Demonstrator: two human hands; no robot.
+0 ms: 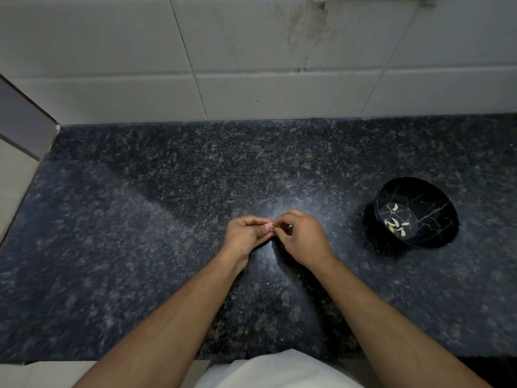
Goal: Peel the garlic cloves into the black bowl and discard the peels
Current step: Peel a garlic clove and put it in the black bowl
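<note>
Fingertips of left hand (246,233) and right hand (300,236) pinch one garlic clove (272,228); slipping, it could miss the black bowl (436,242) at three o'clock.

Peeled cloves (396,223) in black bowl (436,239)

You are looking down on a dark speckled granite surface (167,219) that fills most of the view; a pale glare patch sits on it near the middle. Behind it you see a wall of large white tiles (251,88) with thin grey grout lines. The tiles carry dirty streaks and smudges (305,23) toward the upper right. At the left edge a grey panel (22,121) meets the surface's back corner, with a lighter cream face (14,180) below it. Along the bottom, white cloth (277,371) shows at the near edge, and a pale strip (56,373) runs at lower left.
</note>
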